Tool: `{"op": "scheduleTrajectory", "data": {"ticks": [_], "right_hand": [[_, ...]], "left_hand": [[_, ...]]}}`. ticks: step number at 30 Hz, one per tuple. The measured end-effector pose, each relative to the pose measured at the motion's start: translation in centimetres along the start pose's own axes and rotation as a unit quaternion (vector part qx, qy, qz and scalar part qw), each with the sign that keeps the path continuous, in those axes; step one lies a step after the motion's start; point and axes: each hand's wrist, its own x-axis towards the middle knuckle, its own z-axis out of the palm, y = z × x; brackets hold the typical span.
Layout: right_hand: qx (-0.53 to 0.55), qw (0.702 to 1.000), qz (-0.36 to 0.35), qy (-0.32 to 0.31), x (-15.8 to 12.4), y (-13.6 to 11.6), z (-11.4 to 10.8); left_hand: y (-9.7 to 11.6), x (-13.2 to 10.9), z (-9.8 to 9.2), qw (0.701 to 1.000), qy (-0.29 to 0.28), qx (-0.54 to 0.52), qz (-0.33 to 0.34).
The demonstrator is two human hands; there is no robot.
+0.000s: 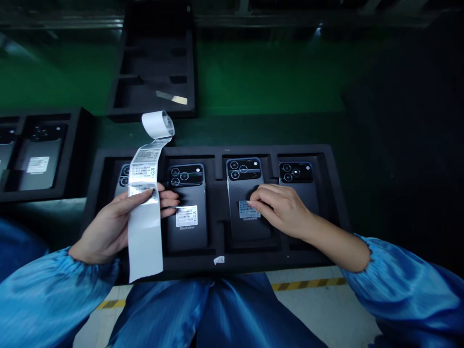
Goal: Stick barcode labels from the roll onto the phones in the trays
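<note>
Four dark phones (188, 193) are lying backs up, side by side, in the slots of a black foam tray (253, 258) that is sitting on a green table (261, 77). The left hand (108, 224) is pinching a long white label strip (145, 232) between thumb and fingers, holding it upright in front of the first phone (123, 176), its top curling over. The right hand (282, 208) is resting its bunched fingertips on a small label (247, 209) on the third phone (246, 229); whether they are pressing it flat or nipping its edge is hard to tell. The second phone (188, 237) is wearing its own sticker (186, 216), and the fourth phone (302, 193) is lying just behind the right hand. Another tray (72, 145), holding a labelled phone (39, 164), is sitting to the left.
</note>
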Motion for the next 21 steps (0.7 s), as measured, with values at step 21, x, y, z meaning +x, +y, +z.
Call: {"op": "scheduleTrajectory", "data": {"ticks": [21], "right_hand": [[0.001,1.0,-0.001,-0.002,-0.13,0.03,0.1]], "left_hand": [[-0.05,-0.01,-0.09,1.0,0.019,0.001,0.003]]}}
